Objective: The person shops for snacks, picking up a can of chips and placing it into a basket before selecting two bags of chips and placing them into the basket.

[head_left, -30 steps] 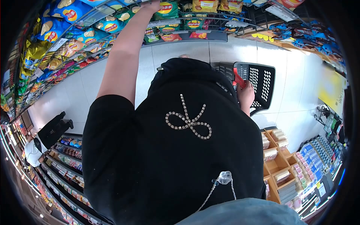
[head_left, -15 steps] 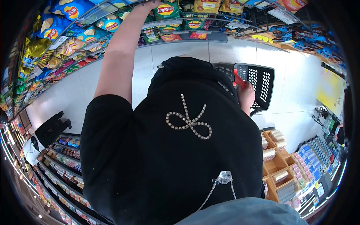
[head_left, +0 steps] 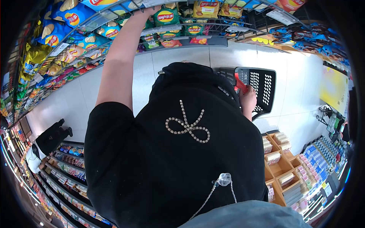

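A green Lay's bag [head_left: 166,17] sits on the wire shelf [head_left: 218,41] beside the left hand [head_left: 149,11], arm outstretched, grip too hidden to tell, while the right hand [head_left: 248,98], low, wraps round the red handle [head_left: 239,81] of a black basket [head_left: 270,91].

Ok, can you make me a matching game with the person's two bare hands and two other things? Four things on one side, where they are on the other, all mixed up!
Things:
1. Bare left hand
2. Bare right hand
3. Bow of little sparkly stones
4. Light-brown wooden box with compartments

Places:
A. At the lower right of the picture
B. On the front of the black cloth shirt
C. Up at the dark metal rack of colourful shiny chip bags
D. On the red handle of the black basket with holes

Right pairs: 1-C, 2-D, 3-B, 4-A
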Demonstrator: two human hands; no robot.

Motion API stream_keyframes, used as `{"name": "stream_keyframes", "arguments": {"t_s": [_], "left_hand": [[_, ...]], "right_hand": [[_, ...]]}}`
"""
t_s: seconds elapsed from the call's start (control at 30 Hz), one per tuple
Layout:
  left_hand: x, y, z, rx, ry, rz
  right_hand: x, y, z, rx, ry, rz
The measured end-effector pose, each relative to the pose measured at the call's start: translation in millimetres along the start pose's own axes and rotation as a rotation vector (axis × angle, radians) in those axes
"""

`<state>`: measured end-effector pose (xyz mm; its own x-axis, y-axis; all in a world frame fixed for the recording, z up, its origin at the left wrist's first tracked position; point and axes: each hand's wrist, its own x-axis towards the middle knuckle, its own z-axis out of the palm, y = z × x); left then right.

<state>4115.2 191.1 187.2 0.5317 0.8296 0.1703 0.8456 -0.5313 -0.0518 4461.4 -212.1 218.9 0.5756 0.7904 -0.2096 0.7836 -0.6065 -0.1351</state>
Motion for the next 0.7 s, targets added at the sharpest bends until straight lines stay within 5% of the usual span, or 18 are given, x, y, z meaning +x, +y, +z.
{"name": "stream_keyframes", "arguments": {"t_s": [0.7], "left_hand": [[8.5,8.2,7.0,-0.030,-0.002,-0.029]], "right_hand": [[-0.9,-1.3,-0.6,-0.015,-0.012,0.011]]}}
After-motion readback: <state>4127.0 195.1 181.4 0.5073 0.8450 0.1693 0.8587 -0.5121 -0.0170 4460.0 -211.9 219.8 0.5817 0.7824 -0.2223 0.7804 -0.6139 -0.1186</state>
